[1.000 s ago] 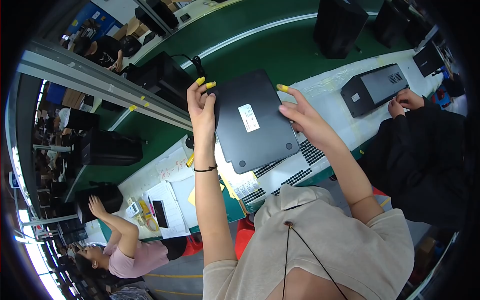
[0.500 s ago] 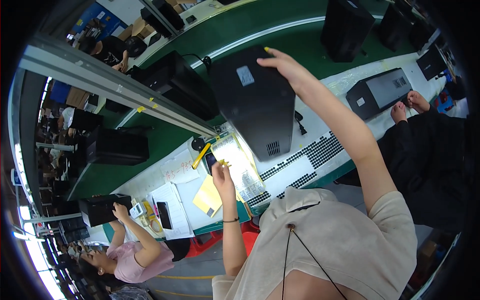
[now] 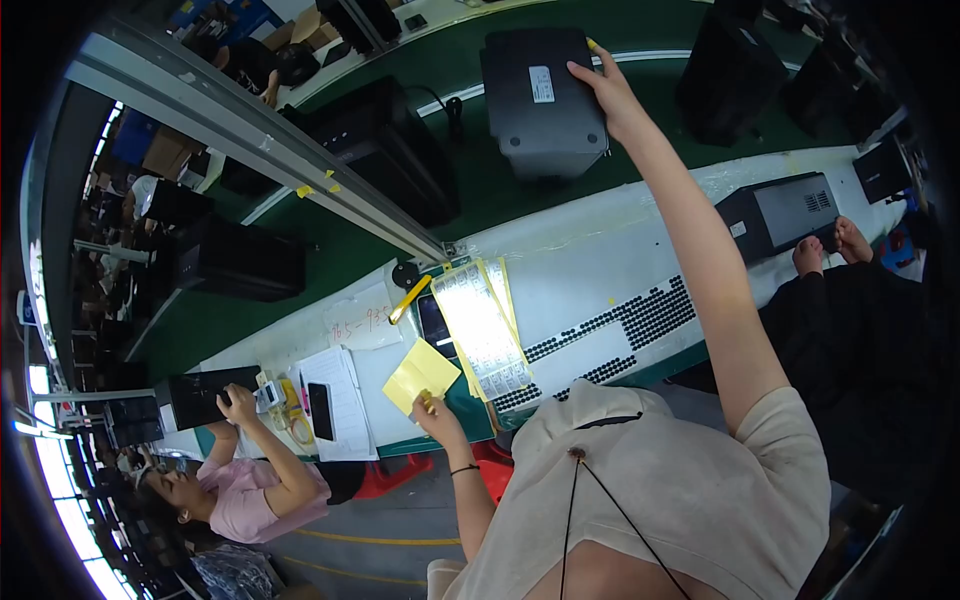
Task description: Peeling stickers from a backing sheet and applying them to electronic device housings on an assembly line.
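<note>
My right hand (image 3: 612, 95) grips the edge of a black box-shaped device (image 3: 548, 130), at the far middle over the green conveyor belt. A pale label (image 3: 542, 85) is stuck on its upward-facing side, and round feet show near its lower edge. The hand's remaining fingers are hidden behind the casing. My left hand (image 3: 437, 418) is closed beside the near edge of a yellow sheet (image 3: 420, 378) on the bench. Yellow coverings are on its fingertips; what they pinch, if anything, is too small to make out. Label sheets (image 3: 480, 325) lie right of the yellow sheet.
A metal post (image 3: 270, 150) slants across the left. More black devices (image 3: 385, 150) stand on the green belt (image 3: 610, 200). Rows of black dots (image 3: 655, 315) lie on the white bench. Co-workers' hands (image 3: 238, 405) work at left and right. A yellow cutter (image 3: 410, 300) lies by a phone.
My right hand has moved the black device away from me, from over the bench onto or over the belt. My left hand has come down from the label sheets to the yellow sheet.
</note>
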Demonstrator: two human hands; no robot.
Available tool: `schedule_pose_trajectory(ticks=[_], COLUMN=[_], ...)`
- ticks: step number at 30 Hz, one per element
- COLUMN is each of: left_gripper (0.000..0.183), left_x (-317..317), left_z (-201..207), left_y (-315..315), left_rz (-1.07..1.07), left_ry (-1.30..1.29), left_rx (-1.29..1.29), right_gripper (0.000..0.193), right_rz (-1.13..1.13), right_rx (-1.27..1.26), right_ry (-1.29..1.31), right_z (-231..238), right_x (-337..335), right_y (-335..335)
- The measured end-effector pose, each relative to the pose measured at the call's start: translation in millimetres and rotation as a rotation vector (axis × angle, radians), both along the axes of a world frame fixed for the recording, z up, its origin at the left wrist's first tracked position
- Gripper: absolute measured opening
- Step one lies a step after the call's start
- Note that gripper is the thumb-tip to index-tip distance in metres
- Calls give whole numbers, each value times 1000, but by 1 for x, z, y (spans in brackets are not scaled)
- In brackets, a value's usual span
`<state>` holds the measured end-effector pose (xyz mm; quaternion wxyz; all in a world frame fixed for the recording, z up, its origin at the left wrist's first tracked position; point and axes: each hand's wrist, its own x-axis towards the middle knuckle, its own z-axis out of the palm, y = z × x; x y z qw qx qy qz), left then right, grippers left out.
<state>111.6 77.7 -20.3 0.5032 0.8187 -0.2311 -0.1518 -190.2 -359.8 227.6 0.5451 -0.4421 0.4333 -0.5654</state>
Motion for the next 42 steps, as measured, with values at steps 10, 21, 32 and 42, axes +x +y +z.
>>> schedule_pose_trajectory(ticks=[10, 21, 32, 42], left_gripper=[59, 34, 9, 11], left_x=[63, 76, -42, -88], left_z=[-39, -19, 182, 211], left_y=[2, -10, -102, -101], left_rz=[331, 433, -329, -794], left_ry=[-270, 221, -157, -220], left_rx=[400, 70, -312, -201], right_gripper=[76, 48, 27, 11], right_rz=[-134, -591, 98, 475], right_rx=[-216, -239, -684, -681], right_ry=[147, -84, 671, 584], right_z=[-49, -84, -71, -40], right_x=[-9, -10, 61, 59], right_y=[-84, -16, 228, 258])
